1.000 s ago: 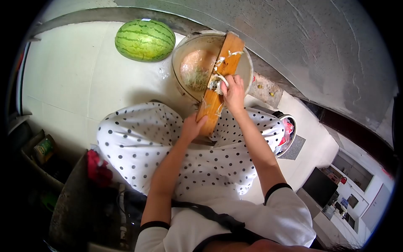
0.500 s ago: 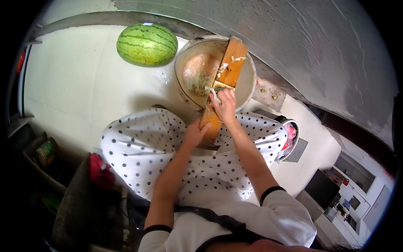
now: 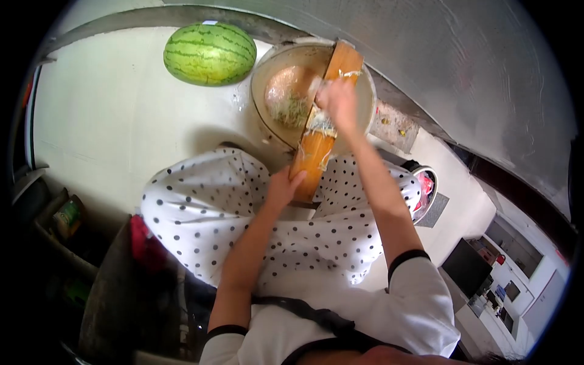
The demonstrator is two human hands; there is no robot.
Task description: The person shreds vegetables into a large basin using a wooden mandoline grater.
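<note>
**While left hand (image 3: 283,187) grips the near end, right hand (image 3: 342,102) is over the far half of the long orange-brown wooden board (image 3: 314,153)**

Left to right:
- Green striped oval watermelon (image 3: 210,55), x1: on the pale floor, just beside the basin, a small white label on top.
- Round pale wide-rimmed basin (image 3: 365,109), x1: board lies across it. Thin pale-green shreds (image 3: 289,111) inside, left of the board; too many to count.
- Left hand: closed on the board's near end, thumb on top, between the knees in white black-dotted fabric (image 3: 188,207).
- Board, x1: long axis runs from the knees away and slightly right. Dull metal grating panel (image 3: 321,121), x1, set mid-length, pale scraps stuck around it.
- Right hand: fingers curled round a pale blurred piece (image 3: 316,86), x1 visible. Motion blur, so can't tell its shape, its long axis or whether it touches the wood. Piece is at the board's left edge, past the panel.
- Round pale-rimmed bin (image 3: 434,193), x1, red and pink plastic inside: right of the right knee.

Key relation: panel lies between the two hands, from the right hand back toward the body and slightly left. Right hand is the nearer. Hands: 2.
</note>
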